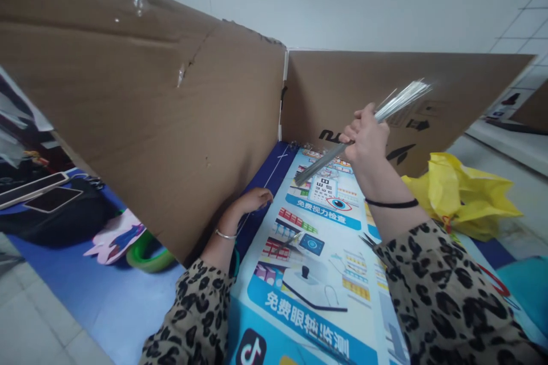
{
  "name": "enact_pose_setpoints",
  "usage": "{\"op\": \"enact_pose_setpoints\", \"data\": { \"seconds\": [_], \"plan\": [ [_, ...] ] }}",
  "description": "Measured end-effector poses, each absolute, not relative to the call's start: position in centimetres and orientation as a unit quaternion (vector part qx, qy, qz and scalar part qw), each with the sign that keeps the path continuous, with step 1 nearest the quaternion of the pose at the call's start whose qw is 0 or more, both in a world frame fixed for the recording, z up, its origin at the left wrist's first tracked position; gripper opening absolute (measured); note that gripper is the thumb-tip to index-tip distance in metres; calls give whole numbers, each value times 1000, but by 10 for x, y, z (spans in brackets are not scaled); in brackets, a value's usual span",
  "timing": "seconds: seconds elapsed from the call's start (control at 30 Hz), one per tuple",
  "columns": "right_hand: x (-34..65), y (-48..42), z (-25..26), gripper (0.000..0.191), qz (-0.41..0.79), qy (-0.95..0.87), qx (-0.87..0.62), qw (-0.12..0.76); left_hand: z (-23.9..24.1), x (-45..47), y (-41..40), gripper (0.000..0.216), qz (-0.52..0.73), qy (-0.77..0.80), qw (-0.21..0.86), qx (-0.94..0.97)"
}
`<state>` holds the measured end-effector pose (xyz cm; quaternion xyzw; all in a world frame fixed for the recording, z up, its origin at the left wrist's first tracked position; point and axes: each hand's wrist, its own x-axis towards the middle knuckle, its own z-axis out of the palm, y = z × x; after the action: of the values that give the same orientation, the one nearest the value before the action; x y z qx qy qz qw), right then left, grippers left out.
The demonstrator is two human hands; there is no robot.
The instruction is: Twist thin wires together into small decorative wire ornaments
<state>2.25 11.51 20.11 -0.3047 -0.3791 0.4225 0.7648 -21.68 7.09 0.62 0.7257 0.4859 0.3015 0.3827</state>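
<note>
Right hand point(367, 136) clenches thin silvery strands point(399, 104); left hand point(254, 200) half-curled by flat brown cardboard point(188, 120), grip unclear.

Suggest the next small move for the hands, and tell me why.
I'd probably bring the left hand over to steady the lower end of the strand bundle: the right hand grips it near its middle, slanted above the printed sheet, with thin strands splaying at the upper end, while the left hand shows nothing clearly held.
</note>
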Motion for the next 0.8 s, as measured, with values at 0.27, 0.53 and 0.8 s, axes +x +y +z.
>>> {"op": "enact_pose_setpoints", "data": {
  "seconds": [0.27,0.53,0.8],
  "plan": [
    [12,113,173,38,487,-383,-308,722,34,-208,62,40,399,492,345,693],
    [12,111,170,39,512,-370,-299,715,29,-175,54,39,366,421,516,650],
    [46,116,164,38,491,-301,-310,756,20,-168,53,34,434,370,594,567]
  ]
}}
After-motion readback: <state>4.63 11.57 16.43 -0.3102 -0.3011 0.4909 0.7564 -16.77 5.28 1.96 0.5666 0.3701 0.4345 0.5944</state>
